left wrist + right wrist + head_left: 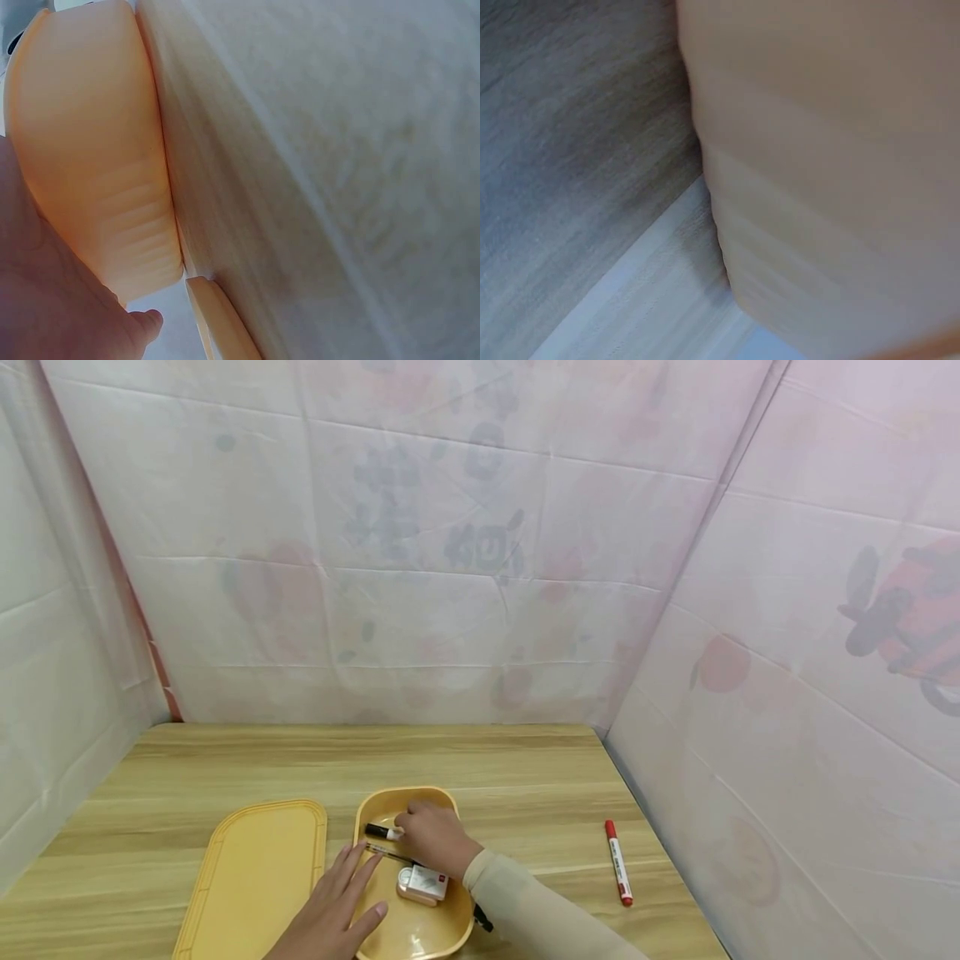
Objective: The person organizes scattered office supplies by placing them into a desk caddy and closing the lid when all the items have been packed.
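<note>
A yellow plastic box [416, 943] stands on the table, its outer wall [90, 150] filling the left part of the left wrist view. My left hand [333, 902] rests at its left rim with the fingers spread and fairly straight. Inside the box, my right hand [435, 839] has its fingers curled on a black-capped marker [382, 832]; the marker's far end is hidden by the hand. Just below lies a slim clear pen [388, 853]. A small white box [429, 882] sits over a pinkish rounded item [412, 896]. The right wrist view shows only the box wall [817, 165] and tabletop.
A yellow lid [258, 877] lies flat left of the box. To the right is a red-capped marker [618, 864] on the wood-grain table [525, 760]. A dark object [482, 918] shows beside the right sleeve, partly hidden. Printed curtains [450, 610] enclose the table.
</note>
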`<state>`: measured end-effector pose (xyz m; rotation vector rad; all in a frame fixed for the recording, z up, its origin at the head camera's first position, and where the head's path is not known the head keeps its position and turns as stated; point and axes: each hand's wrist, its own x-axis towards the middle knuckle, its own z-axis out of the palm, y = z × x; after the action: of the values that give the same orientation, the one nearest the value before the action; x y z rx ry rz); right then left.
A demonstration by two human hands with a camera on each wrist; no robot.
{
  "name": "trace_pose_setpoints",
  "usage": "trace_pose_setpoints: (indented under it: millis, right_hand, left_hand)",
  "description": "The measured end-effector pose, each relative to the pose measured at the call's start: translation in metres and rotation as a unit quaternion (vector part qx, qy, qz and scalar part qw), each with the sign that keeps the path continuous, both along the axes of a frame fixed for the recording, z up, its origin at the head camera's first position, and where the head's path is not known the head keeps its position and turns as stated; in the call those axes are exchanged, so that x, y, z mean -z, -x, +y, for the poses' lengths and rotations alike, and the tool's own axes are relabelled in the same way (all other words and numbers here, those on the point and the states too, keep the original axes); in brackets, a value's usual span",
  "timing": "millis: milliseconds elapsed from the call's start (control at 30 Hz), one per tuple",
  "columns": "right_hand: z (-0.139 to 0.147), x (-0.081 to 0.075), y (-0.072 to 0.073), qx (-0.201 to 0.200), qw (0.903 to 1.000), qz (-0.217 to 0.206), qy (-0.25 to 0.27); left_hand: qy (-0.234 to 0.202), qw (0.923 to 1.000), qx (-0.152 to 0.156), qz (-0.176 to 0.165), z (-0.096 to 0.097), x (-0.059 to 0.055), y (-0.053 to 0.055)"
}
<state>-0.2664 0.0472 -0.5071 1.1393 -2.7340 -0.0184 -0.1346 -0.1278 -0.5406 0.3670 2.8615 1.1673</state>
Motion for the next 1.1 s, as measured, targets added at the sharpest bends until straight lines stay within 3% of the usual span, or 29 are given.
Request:
trace_pose_setpoints:
  millis: [333,567,900,1100]
  right_hand:
    - [0.0,-0.004,0.002,0.002,1.0,-0.001,0.006]
    - [0.007,-0.016,0.002,0.006,0.9997,0.003,0.022]
    - [0.018,-0.031,0.005,0.017,0.9992,0.03,0.019]
    - [0.03,-0.037,0.01,0.033,0.9979,0.045,0.033]
  left_hand:
    - [-0.01,0.9997,0.006,-0.02,-0.001,-0.001,0.002]
    - [-0.003,0.9998,0.004,0.022,0.0,0.0,0.001]
    - [-0.007,0.9999,0.005,0.006,0.001,-0.002,0.001]
    - [-0.016,0.9996,0.0,-0.024,0.0,-0.003,0.0]
